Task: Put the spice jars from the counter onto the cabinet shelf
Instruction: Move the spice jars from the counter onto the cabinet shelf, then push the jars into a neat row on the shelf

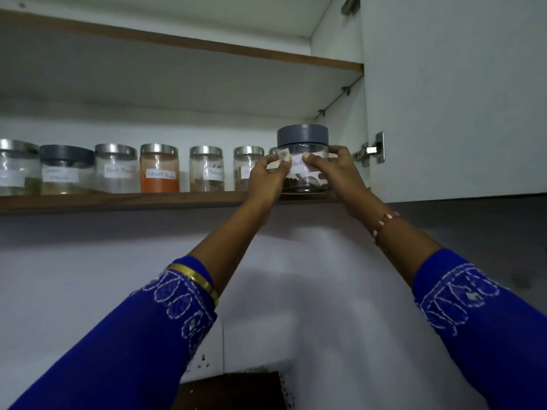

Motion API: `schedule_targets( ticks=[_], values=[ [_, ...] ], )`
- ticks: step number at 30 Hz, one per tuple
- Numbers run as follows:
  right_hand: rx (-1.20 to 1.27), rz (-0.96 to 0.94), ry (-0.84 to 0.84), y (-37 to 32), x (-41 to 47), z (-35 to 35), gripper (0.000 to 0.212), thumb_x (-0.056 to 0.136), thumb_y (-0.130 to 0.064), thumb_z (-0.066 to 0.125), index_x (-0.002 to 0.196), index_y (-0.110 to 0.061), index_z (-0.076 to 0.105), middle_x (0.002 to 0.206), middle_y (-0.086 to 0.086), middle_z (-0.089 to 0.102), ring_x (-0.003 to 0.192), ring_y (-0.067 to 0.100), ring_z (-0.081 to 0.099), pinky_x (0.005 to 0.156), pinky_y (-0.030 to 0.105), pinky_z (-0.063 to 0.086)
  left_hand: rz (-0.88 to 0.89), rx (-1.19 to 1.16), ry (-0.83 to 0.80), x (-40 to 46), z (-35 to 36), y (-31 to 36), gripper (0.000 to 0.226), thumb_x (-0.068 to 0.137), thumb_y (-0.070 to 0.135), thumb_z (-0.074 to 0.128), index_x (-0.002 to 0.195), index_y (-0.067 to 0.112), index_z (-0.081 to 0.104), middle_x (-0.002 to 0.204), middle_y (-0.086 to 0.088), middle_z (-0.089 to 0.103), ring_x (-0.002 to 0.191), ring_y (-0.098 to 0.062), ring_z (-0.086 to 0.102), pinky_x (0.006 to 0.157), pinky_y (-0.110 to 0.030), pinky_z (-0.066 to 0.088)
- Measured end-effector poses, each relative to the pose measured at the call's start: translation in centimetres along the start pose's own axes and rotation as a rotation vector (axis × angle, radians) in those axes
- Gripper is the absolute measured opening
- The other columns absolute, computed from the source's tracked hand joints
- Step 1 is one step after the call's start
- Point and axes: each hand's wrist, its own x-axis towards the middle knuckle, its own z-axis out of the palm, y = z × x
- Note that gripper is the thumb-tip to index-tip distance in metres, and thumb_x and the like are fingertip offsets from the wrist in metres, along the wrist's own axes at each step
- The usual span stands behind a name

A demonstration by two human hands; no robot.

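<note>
A clear jar with a grey lid (302,161) stands upright on the cabinet shelf (118,202), its long axis vertical and lid uppermost, its white handwritten label facing the camera. It sits at the right end of the shelf, near the front edge and close to the cabinet's right wall. Dark contents lie in its bottom. The left hand (266,176) grips the jar's left side, fingers curled round the glass with the thumb on the front. The right hand (334,170) grips its right side in the same way, thumb on the label. To the left of this jar a row of labelled spice jars (159,168) stands upright along the shelf, one holding orange powder. The open cabinet door (458,99) hangs to the right of the jar, beyond a metal hinge (371,150)
</note>
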Motion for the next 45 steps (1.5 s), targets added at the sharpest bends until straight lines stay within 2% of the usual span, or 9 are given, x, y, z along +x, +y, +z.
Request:
schedule_targets(
  ticks=[6, 10, 14, 19, 22, 29, 33, 42, 45],
  values=[
    [-0.062, -0.010, 0.025, 1.7, 3.9, -1.8, 0.052, 0.090, -0.019, 0.061, 0.133, -0.004, 0.035, 0.109, 0.012, 0.059, 0.075, 0.004, 0.058, 0.047, 0.006, 0.046, 0.024, 0.094, 0.003, 3.9, 3.0, -0.8, 0.040, 0.093, 0.028, 0.052, 0.130, 0.012, 0.052, 0.122, -0.012, 0.063, 0.104, -0.026, 0.063, 0.095, -0.042, 0.051],
    [-0.186, -0.068, 0.046, 3.7, 5.7, -2.9, 0.052, 0.089, -0.020, 0.061, 0.134, -0.005, 0.039, 0.120, 0.014, 0.060, 0.100, 0.022, 0.062, 0.080, 0.026, 0.050, 0.013, 0.152, 0.015, 5.4, 4.8, -2.0, 0.036, 0.093, 0.023, 0.053, 0.127, 0.011, 0.052, 0.123, -0.014, 0.061, 0.108, -0.028, 0.061, 0.096, -0.041, 0.050],
    [-0.204, -0.053, 0.026, 5.3, 7.1, -3.5, 0.052, 0.090, -0.023, 0.059, 0.134, -0.006, 0.039, 0.120, 0.012, 0.060, 0.107, 0.024, 0.060, 0.094, 0.036, 0.050, 0.061, 0.295, 0.051, 6.7, 6.0, -3.0, 0.040, 0.090, 0.021, 0.058, 0.125, 0.008, 0.045, 0.122, -0.015, 0.059, 0.106, -0.026, 0.059, 0.088, -0.033, 0.047],
    [-0.414, -0.098, 0.039, 7.2, 8.0, -4.4, 0.056, 0.093, -0.029, 0.055, 0.138, -0.006, 0.032, 0.128, 0.015, 0.056, 0.114, 0.027, 0.056, 0.086, 0.027, 0.041, 0.037, 0.589, -0.104, 8.2, 6.8, -3.2, 0.049, 0.087, 0.008, 0.059, 0.132, 0.008, 0.040, 0.125, -0.016, 0.058, 0.112, -0.028, 0.057, 0.092, -0.035, 0.047],
    [-0.590, -0.108, 0.001, 7.8, 8.9, -4.9, 0.059, 0.093, -0.028, 0.054, 0.140, -0.004, 0.028, 0.133, 0.018, 0.053, 0.122, 0.031, 0.051, 0.091, 0.030, 0.041, 0.028, 0.757, -0.203, 8.6, 7.1, -3.1, 0.052, 0.087, 0.003, 0.053, 0.137, 0.005, 0.038, 0.129, -0.017, 0.055, 0.118, -0.030, 0.054, 0.096, -0.035, 0.044],
    [-0.721, -0.013, 0.050, 7.8, 10.6, -5.1, 0.065, 0.089, -0.022, 0.061, 0.137, 0.004, 0.026, 0.137, 0.021, 0.049, 0.126, 0.032, 0.048, 0.097, 0.034, 0.041, -0.065, 0.876, -0.356, 9.6, 7.7, -3.0, 0.058, 0.088, 0.003, 0.048, 0.143, 0.009, 0.029, 0.144, -0.011, 0.042, 0.128, -0.026, 0.045, 0.105, -0.033, 0.040],
    [-0.828, -0.023, 0.090, 8.7, 10.7, -4.6, 0.055, 0.090, -0.015, 0.060, 0.134, 0.003, 0.032, 0.132, 0.022, 0.051, 0.122, 0.033, 0.051, 0.096, 0.036, 0.042, -0.063, 0.978, -0.419, 9.7, 8.2, -2.9, 0.052, 0.094, 0.005, 0.037, 0.145, 0.011, 0.028, 0.151, -0.012, 0.032, 0.135, -0.025, 0.036, 0.109, -0.032, 0.031],
    [-0.915, -0.044, 0.018, 8.4, 9.5, -4.8, 0.038, 0.095, -0.012, 0.049, 0.129, 0.004, 0.044, 0.128, 0.022, 0.055, 0.119, 0.032, 0.052, 0.093, 0.033, 0.042, 0.010, 1.064, -0.331, 8.5, 8.5, -3.4, 0.045, 0.091, 0.004, 0.038, 0.135, 0.005, 0.044, 0.143, -0.015, 0.044, 0.130, -0.028, 0.043, 0.106, -0.032, 0.034],
    [-0.959, -0.102, 0.010, 8.7, 8.4, -4.5, 0.033, 0.095, -0.011, 0.047, 0.123, 0.006, 0.050, 0.122, 0.025, 0.058, 0.113, 0.035, 0.055, 0.089, 0.034, 0.043, 0.156, 1.192, -0.140, 6.8, 8.2, -4.5, 0.043, 0.091, 0.011, 0.042, 0.133, 0.010, 0.045, 0.129, -0.014, 0.057, 0.117, -0.030, 0.054, 0.095, -0.036, 0.042]
  ],
)
